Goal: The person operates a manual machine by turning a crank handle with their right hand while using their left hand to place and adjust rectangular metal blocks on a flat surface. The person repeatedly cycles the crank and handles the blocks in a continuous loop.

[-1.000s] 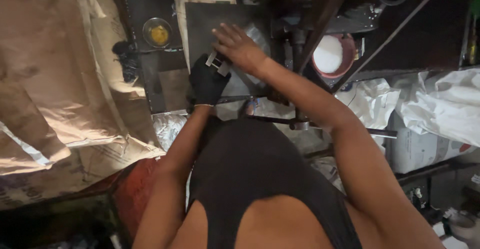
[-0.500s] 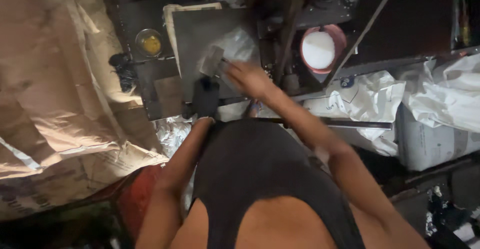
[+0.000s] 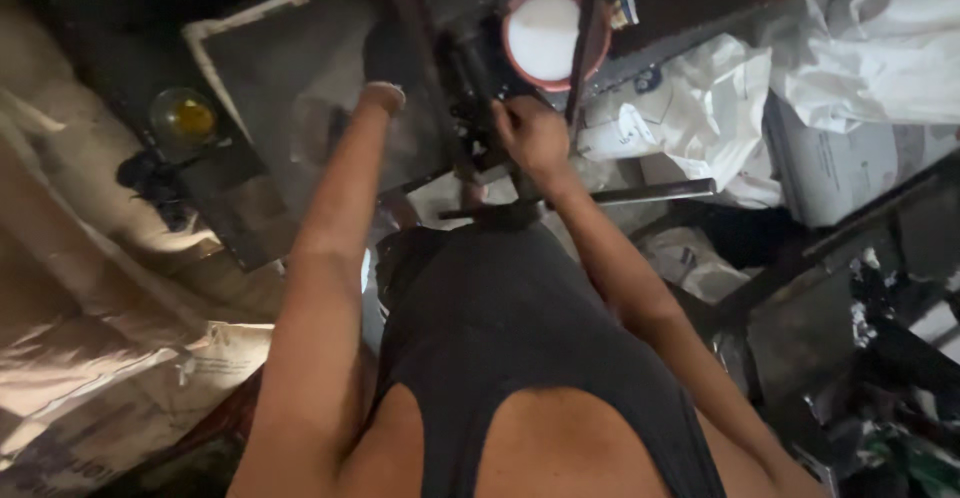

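Head view, looking down over the person's dark sleeveless top. The left hand (image 3: 388,56), in a dark glove, reaches forward onto the dark flat plate (image 3: 300,108) with its pale border; the glove blends into shadow, so whether its fingers are spread or closed cannot be told. The right hand (image 3: 532,136) is bare, fingers curled around a dark metal part of the press frame (image 3: 470,78), just below the pink bowl (image 3: 556,30) of white powder. A metal bar (image 3: 640,195) runs across beneath the right wrist. A small glass dish (image 3: 185,118) of yellow stuff sits left of the plate. White sacks (image 3: 700,108) are piled to the right, brown sacking (image 3: 90,358) on the left.
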